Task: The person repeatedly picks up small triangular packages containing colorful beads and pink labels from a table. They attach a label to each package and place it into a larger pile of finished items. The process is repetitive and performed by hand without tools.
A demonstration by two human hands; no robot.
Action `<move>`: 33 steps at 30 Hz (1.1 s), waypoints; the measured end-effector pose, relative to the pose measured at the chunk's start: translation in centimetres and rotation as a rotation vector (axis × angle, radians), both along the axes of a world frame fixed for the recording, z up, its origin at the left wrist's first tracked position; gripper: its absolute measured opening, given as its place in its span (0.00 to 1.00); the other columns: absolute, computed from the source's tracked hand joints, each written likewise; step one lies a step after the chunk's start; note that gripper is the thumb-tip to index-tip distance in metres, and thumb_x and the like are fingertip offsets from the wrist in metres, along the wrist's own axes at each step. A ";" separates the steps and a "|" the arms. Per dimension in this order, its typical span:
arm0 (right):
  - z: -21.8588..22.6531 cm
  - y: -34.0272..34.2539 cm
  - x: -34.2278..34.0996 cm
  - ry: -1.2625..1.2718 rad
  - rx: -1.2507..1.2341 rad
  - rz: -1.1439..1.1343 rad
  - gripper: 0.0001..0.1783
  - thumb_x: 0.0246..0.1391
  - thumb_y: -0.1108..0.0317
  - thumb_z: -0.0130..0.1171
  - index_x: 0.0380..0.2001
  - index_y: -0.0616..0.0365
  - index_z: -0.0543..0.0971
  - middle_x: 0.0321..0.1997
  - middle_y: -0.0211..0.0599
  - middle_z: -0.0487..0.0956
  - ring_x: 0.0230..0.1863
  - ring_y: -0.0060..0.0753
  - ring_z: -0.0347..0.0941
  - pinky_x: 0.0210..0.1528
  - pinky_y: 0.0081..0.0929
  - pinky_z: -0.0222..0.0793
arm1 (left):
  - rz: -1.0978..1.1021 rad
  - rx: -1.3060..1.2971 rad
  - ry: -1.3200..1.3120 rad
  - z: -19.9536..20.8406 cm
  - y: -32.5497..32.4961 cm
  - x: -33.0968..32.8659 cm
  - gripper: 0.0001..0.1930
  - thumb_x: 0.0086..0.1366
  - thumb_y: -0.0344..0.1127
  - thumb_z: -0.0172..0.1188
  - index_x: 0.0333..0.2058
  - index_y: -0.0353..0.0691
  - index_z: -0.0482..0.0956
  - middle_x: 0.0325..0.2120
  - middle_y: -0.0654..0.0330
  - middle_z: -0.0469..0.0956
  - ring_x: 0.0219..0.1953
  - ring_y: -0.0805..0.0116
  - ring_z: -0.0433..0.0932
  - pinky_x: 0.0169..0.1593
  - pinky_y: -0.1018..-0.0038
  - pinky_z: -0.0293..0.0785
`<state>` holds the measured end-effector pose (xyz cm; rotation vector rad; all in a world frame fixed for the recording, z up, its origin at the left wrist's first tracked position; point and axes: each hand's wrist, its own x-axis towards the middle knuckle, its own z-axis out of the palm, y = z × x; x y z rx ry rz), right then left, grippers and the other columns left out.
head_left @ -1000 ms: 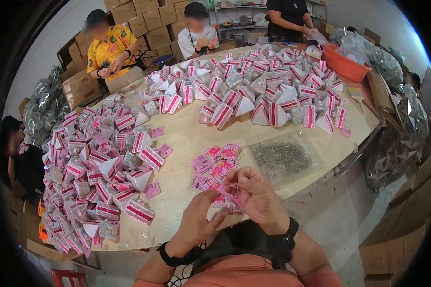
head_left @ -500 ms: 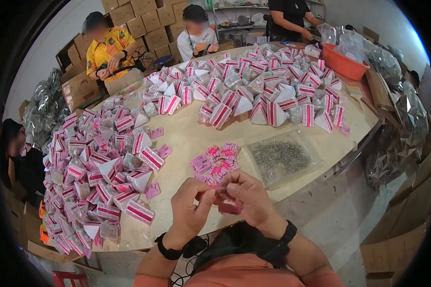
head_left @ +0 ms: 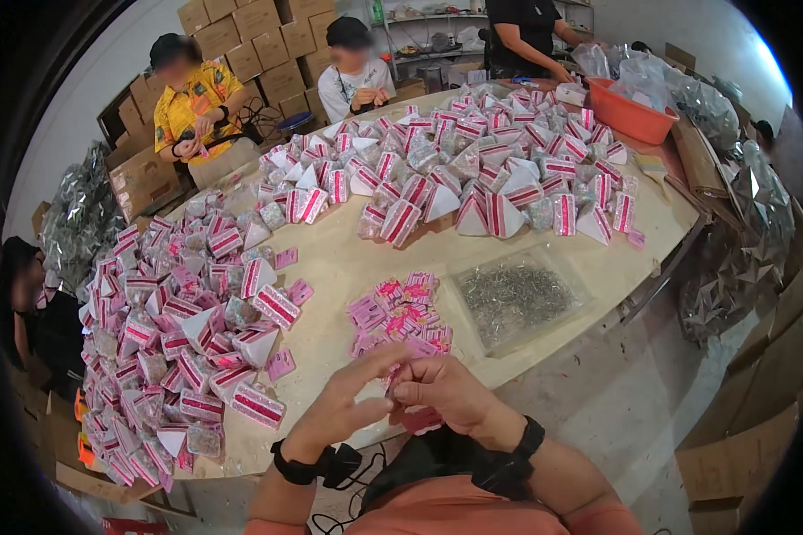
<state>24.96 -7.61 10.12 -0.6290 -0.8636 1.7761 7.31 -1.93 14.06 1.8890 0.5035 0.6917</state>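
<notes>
Just in front of my body, at the table's near edge, my two hands meet. My right hand [head_left: 451, 392] is closed in a pinch, and a small pink card [head_left: 422, 421] shows beneath its fingers. My left hand [head_left: 350, 399] reaches toward the right fingertips, its thumb apart from its stretched fingers. Whatever lies between the fingertips is too small and partly hidden to make out. Beyond my hands lies a loose pile of pink printed cards [head_left: 406, 308]. To its right sits a shallow clear tray [head_left: 584, 299] with many thin metal pins [head_left: 517, 294].
Bagged pink-and-white wedge-shaped pieces [head_left: 192, 343] are heaped at the left, and another heap [head_left: 500, 169] spans the far side. An orange basin [head_left: 632, 111] with plastic bags and a brush [head_left: 653, 169] are at the far right. Several people stand or sit round the table [head_left: 330, 259].
My left thumb and fingers have spread apart from their pinch. Both hands have shifted slightly left and down in the picture, and the view has moved a little.
</notes>
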 end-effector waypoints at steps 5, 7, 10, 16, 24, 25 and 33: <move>-1.1 0.0 0.0 0.042 -0.061 0.044 0.08 0.54 0.67 0.60 0.30 0.60 0.77 0.29 0.36 0.80 0.29 0.29 0.78 0.35 0.26 0.75 | -0.034 0.134 0.049 0.3 -0.1 -0.8 0.22 0.54 0.34 0.62 0.48 0.36 0.74 0.47 0.50 0.74 0.50 0.55 0.73 0.54 0.65 0.67; -1.2 0.0 0.1 0.050 -0.075 0.058 0.08 0.54 0.67 0.61 0.30 0.61 0.77 0.29 0.36 0.80 0.28 0.29 0.78 0.35 0.26 0.75 | 0.094 0.325 0.082 -0.2 -0.6 -1.2 0.15 0.55 0.36 0.61 0.40 0.35 0.75 0.37 0.52 0.76 0.40 0.60 0.75 0.45 0.69 0.70; -1.4 0.1 0.2 -0.001 -0.079 0.069 0.10 0.54 0.65 0.61 0.30 0.61 0.76 0.29 0.36 0.79 0.30 0.30 0.78 0.34 0.25 0.75 | 0.194 0.454 0.129 -1.1 -1.2 -1.4 0.06 0.55 0.29 0.60 0.30 0.34 0.74 0.25 0.56 0.74 0.28 0.64 0.75 0.33 0.73 0.70; -0.1 -0.7 -0.7 -0.335 0.132 -0.176 0.10 0.52 0.71 0.59 0.37 0.61 0.72 0.30 0.39 0.77 0.32 0.32 0.77 0.35 0.28 0.72 | 0.316 0.255 0.118 -1.7 -1.9 0.1 0.05 0.58 0.26 0.58 0.25 0.35 0.72 0.19 0.61 0.70 0.22 0.74 0.70 0.25 0.77 0.65; 0.1 -1.9 -1.9 -1.184 0.675 -0.608 0.09 0.48 0.71 0.58 0.34 0.57 0.74 0.28 0.40 0.75 0.30 0.44 0.73 0.32 0.35 0.67 | 0.330 -0.179 -0.060 -3.6 -2.1 0.5 0.08 0.64 0.30 0.52 0.26 0.35 0.73 0.18 0.68 0.67 0.22 0.81 0.63 0.27 0.81 0.60; -0.1 -1.9 -1.9 -1.211 0.721 -0.633 0.08 0.48 0.71 0.58 0.33 0.58 0.74 0.27 0.39 0.75 0.30 0.44 0.72 0.32 0.36 0.66 | 0.333 -0.187 -0.064 -3.9 -2.1 0.5 0.09 0.64 0.31 0.52 0.26 0.34 0.73 0.18 0.67 0.67 0.23 0.80 0.64 0.27 0.80 0.61; -0.7 -1.9 -1.9 -1.331 0.989 -0.760 0.06 0.43 0.73 0.59 0.25 0.56 0.71 0.20 0.35 0.69 0.23 0.39 0.69 0.26 0.35 0.64 | 0.341 -0.063 -0.010 -4.2 -2.1 0.4 0.11 0.64 0.32 0.50 0.23 0.33 0.72 0.20 0.61 0.69 0.24 0.74 0.66 0.29 0.76 0.64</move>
